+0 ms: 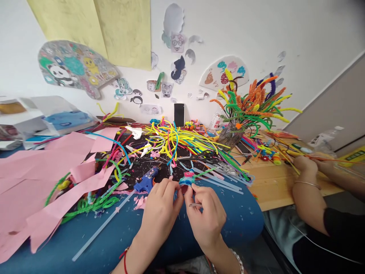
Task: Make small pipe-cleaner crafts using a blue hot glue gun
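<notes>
Your 2 hands, left (pixel 162 201) and right (pixel 207 213), pinch the small blue-and-pink fuzzy piece (pixel 187 179) between nearly closed fingertips above the blue tabletop (pixel 236 207); it looks light, soft and easily crushed, so grip its lower edge gently

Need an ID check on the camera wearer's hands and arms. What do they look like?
Bare hands, no gloves or visible sleeves. Left wrist: thin red cord bracelet. Right wrist: pale beaded bracelet.
</notes>
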The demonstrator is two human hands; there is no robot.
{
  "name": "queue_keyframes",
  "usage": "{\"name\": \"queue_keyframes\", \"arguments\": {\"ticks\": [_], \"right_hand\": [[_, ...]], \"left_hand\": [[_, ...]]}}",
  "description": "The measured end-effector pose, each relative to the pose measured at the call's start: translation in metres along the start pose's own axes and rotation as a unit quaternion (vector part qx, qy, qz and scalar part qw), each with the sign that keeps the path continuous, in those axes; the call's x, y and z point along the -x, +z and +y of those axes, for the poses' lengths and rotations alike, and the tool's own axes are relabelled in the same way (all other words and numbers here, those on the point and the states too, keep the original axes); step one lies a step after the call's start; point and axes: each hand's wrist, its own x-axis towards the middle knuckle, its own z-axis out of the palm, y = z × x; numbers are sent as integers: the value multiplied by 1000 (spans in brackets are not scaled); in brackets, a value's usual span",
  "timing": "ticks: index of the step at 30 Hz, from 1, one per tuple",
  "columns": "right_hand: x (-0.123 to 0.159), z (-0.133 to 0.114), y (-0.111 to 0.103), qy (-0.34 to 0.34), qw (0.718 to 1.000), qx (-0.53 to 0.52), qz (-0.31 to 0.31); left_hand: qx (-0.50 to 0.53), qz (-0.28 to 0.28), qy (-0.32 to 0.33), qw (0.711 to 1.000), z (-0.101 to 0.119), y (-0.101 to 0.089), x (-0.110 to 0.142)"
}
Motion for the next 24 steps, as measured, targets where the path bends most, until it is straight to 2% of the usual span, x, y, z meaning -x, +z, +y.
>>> {"name": "queue_keyframes", "arguments": {"ticks": [3,5,12,18,21,24], "right_hand": [[-3,4,-1,13,1000,-2,-21],[-4,6,-3,32,999,-10,-32],[-9,3,-7,90,992,-65,-57],[-12,-3,-10,118,988,-90,-51],[-14,-4,-10,106,990,-83,-45],[-16,-2,-11,67,995,-66,-41]], "left_hand": [[-3,-42,76,996,-5,-3,-3],[10,-54,101,993,-6,-6,-4],[86,-8,121,989,-12,-2,2],[131,40,154,979,-16,0,6],[133,32,146,980,-17,-4,5],[79,7,153,985,-19,-12,4]]}}
